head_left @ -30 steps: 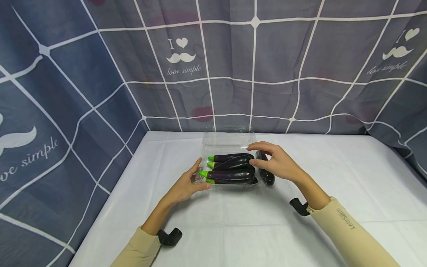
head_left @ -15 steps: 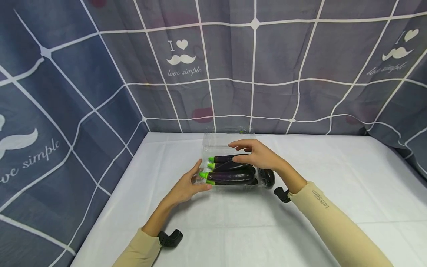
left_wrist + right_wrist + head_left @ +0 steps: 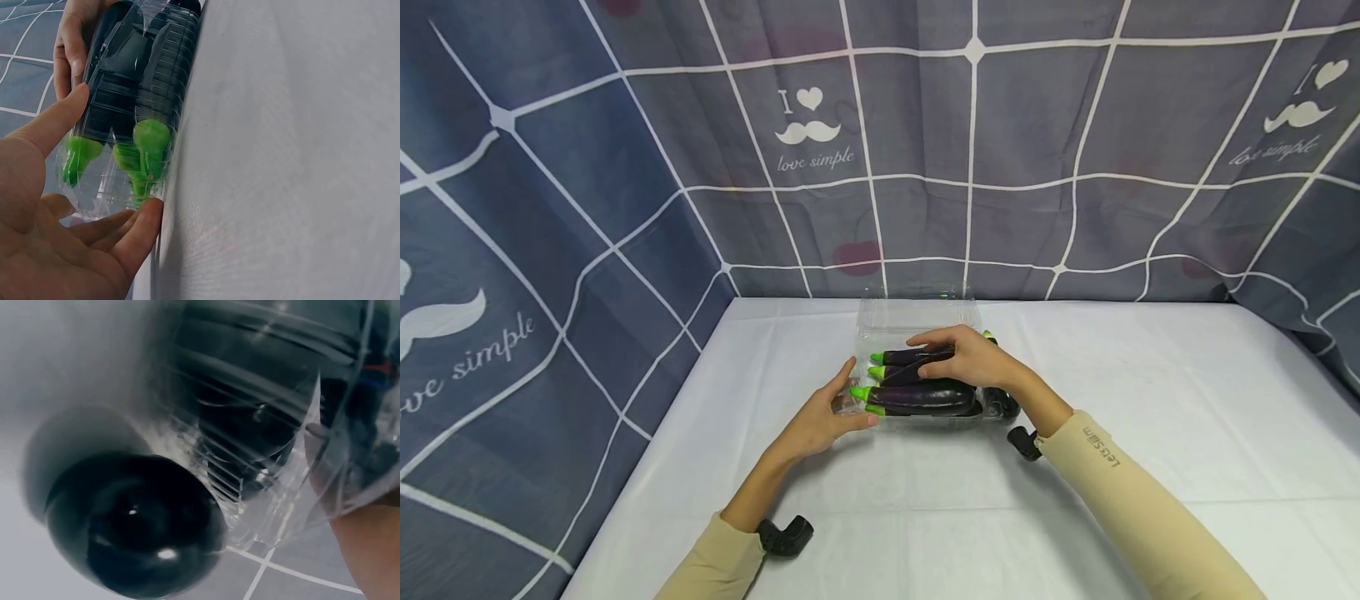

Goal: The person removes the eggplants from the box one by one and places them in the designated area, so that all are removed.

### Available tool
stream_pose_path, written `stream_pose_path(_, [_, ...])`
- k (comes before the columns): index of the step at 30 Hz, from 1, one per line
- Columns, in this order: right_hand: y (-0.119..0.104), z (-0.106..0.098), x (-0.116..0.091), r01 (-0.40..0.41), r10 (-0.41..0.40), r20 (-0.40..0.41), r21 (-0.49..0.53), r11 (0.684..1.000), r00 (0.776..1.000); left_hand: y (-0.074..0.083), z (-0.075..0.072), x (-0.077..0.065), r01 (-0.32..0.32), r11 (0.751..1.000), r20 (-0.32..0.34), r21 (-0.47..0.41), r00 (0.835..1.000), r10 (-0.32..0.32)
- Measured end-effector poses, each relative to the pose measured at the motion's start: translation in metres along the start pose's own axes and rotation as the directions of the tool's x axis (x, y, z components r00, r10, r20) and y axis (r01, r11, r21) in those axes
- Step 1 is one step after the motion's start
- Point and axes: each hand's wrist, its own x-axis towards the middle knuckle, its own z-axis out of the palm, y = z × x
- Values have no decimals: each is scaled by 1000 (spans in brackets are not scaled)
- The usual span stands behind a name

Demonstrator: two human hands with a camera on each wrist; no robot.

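Observation:
A clear plastic clamshell container (image 3: 917, 314), lid raised at the back, holds several dark eggplants (image 3: 917, 396) with green stems pointing left. My left hand (image 3: 818, 421) grips the container's left end, thumb on one side and fingers on the other, as the left wrist view also shows. Over the rear eggplants lies my right hand (image 3: 966, 357), its thumb and fingers around the body of one eggplant (image 3: 906, 372). The palm hides that eggplant's right end. Another eggplant (image 3: 134, 525) lies outside the container's right end, partly covered by the right hand in the head view.
A white cloth covers the table (image 3: 925, 517). Grey-blue curtains (image 3: 910, 150) with white grid lines hang behind and to the left of it. The raised lid stands close to the table's back edge.
My right hand has moved left from the container's right end, then lowered onto the rear eggplants and closed around one. The left hand has stayed at the container's left end.

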Motion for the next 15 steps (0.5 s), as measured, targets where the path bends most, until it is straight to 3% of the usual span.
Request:
stream_pose_path(7, [5,0,-4,-8,9,20,-21,1000,1000,1,0,-1,2,1000,-3,5,1000,-2])
stream_pose_path(15, [12,-3,-11,63,-67,-52,-81,995,996,1,-1,-3,7,1000,-8,1,1000,-7])
